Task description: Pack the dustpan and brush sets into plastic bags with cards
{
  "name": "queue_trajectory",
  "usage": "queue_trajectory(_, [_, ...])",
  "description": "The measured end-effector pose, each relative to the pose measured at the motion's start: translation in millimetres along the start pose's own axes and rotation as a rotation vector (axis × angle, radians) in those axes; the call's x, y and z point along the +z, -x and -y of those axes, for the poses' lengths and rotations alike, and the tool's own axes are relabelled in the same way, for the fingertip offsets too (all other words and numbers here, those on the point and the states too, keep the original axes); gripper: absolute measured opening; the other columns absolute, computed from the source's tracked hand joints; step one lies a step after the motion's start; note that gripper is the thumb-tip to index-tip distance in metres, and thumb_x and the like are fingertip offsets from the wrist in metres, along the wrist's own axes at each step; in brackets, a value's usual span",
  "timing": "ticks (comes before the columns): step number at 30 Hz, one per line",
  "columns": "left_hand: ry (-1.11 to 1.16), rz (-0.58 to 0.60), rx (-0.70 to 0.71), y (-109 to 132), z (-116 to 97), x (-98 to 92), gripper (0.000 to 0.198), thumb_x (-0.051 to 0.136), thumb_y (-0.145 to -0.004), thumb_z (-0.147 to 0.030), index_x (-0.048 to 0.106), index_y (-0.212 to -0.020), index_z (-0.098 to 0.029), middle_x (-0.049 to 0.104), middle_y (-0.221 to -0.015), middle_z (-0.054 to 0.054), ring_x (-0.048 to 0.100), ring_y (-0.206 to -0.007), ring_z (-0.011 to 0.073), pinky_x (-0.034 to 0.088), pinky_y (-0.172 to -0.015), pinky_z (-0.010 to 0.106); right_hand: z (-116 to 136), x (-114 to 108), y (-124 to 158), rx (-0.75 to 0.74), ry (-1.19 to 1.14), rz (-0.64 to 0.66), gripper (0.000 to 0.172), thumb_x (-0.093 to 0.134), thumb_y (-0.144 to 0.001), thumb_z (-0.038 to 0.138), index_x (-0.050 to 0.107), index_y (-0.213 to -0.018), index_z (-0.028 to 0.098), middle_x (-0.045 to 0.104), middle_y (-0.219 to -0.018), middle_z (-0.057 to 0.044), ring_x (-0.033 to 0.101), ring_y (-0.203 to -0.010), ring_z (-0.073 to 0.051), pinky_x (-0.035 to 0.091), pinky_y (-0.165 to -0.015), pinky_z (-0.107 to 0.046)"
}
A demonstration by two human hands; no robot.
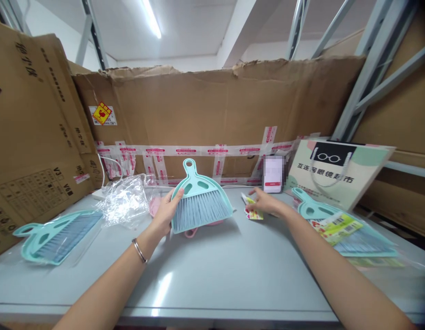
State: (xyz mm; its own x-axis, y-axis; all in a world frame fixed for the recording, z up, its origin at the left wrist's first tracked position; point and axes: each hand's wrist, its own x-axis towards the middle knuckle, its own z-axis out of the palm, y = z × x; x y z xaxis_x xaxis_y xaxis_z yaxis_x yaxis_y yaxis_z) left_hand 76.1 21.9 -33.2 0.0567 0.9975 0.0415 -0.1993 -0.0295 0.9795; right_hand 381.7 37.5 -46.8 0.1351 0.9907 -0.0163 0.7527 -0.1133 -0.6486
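In my left hand (166, 211) is a mint-green dustpan and brush set (201, 201), its handle pointing up and its grey-blue bristles facing me; my thumb lies over its left edge. Parts of a pink item (190, 233) show behind and below it, mostly hidden. My right hand (265, 201) reaches to a small printed card (254, 213) in yellow, white and pink on the table, with fingers bent at its upper edge. Whether they grip the card or only touch it, I cannot tell.
A bagged dustpan set (64, 238) lies at left beside crumpled clear plastic (126, 201). More bagged sets with cards (346, 229) lie at right, before a paper bag (336, 174). A phone (273, 176) leans against the cardboard wall (205, 110) behind the grey table (212, 284).
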Motion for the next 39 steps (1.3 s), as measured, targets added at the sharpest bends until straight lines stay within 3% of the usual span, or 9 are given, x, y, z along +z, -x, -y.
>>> queue_trajectory(3, [0.030,0.011,0.002,0,0,0.4,0.051,0.068,-0.066,-0.050,0.061,-0.110,-0.025,0.066,-0.106,0.007,0.061,-0.095,0.0236,0.050,-0.077,0.034,7,-7,10,-0.051,-0.214,-0.040,0.060,0.070,-0.061,0.033,0.040,-0.112,0.020,0.049,-0.055,0.009,0.057,-0.056,-0.016,0.040,-0.053,-0.025])
queue_trajectory(9, [0.051,-0.019,-0.013,1,-2,2.1,0.050,0.070,-0.066,-0.047,0.062,-0.108,-0.022,0.066,-0.107,0.009,0.061,-0.096,0.0243,0.051,-0.077,0.034,31,-12,26,-0.115,-0.670,-0.136,0.074,0.082,-0.044,0.036,0.042,-0.105,0.026,0.059,-0.063,0.005,0.061,-0.058,-0.019,0.046,-0.052,-0.029])
queue_trajectory(17, [0.111,-0.058,-0.035,1,4,6.4,0.045,0.070,-0.067,-0.045,0.062,-0.104,-0.022,0.067,-0.104,0.007,0.063,-0.093,0.0229,0.052,-0.077,0.033,72,23,51,-0.307,-1.107,-0.346,0.035,0.077,-0.052,0.046,0.063,-0.068,0.019,0.065,-0.062,0.001,0.055,-0.054,-0.012,0.043,-0.051,-0.024])
queue_trajectory(22, [0.228,0.041,0.001,4,7,12.0,0.047,0.068,-0.070,-0.043,0.056,-0.111,-0.023,0.067,-0.106,0.007,0.064,-0.093,0.0232,0.053,-0.077,0.035,99,65,85,-0.424,-1.110,0.082,0.034,0.069,-0.065,0.046,0.071,-0.091,0.024,0.070,-0.097,-0.003,0.064,-0.076,-0.015,0.053,-0.068,-0.030])
queue_trajectory(25, [0.247,0.074,0.027,6,7,13.9,0.049,0.065,-0.072,-0.047,0.054,-0.112,-0.021,0.067,-0.103,0.009,0.066,-0.087,0.0236,0.054,-0.073,0.035,102,80,88,-0.379,-1.144,0.215,0.035,0.070,-0.064,0.045,0.071,-0.092,0.025,0.070,-0.095,-0.002,0.066,-0.079,-0.017,0.055,-0.073,-0.033])
queue_trajectory(28, [0.219,0.107,0.065,8,7,14.0,0.053,0.064,-0.073,-0.047,0.050,-0.117,-0.023,0.067,-0.099,0.008,0.066,-0.081,0.0226,0.055,-0.069,0.035,99,85,81,-0.344,-1.141,0.208,0.036,0.072,-0.063,0.044,0.071,-0.093,0.024,0.071,-0.085,-0.001,0.067,-0.075,-0.017,0.055,-0.075,-0.035])
queue_trajectory(34, [0.033,0.108,0.210,10,6,11.3,0.071,0.077,-0.062,-0.024,0.044,-0.124,-0.024,0.064,-0.101,0.005,0.062,-0.090,0.0209,0.053,-0.073,0.030,98,83,78,-0.285,-1.141,0.218,0.038,0.073,-0.060,0.042,0.071,-0.093,0.024,0.071,-0.084,-0.002,0.067,-0.074,-0.018,0.055,-0.074,-0.036])
queue_trajectory(36, [0.022,0.102,0.233,10,5,10.2,0.068,0.076,-0.063,-0.024,0.045,-0.123,-0.023,0.063,-0.103,0.005,0.061,-0.092,0.0204,0.052,-0.076,0.030,97,80,83,-0.307,-1.142,0.140,0.035,0.072,-0.062,0.041,0.071,-0.091,0.023,0.071,-0.079,-0.001,0.065,-0.065,-0.015,0.055,-0.067,-0.033])
queue_trajectory(39, [0.058,0.084,0.234,9,1,8.9,0.066,0.076,-0.062,-0.024,0.046,-0.121,-0.022,0.063,-0.101,0.005,0.062,-0.089,0.0196,0.051,-0.080,0.033,91,78,90,-0.376,-1.152,-0.128,0.023,0.066,-0.069,0.040,0.069,-0.083,0.022,0.060,-0.055,0.004,0.051,-0.043,-0.008,0.045,-0.047,-0.024])
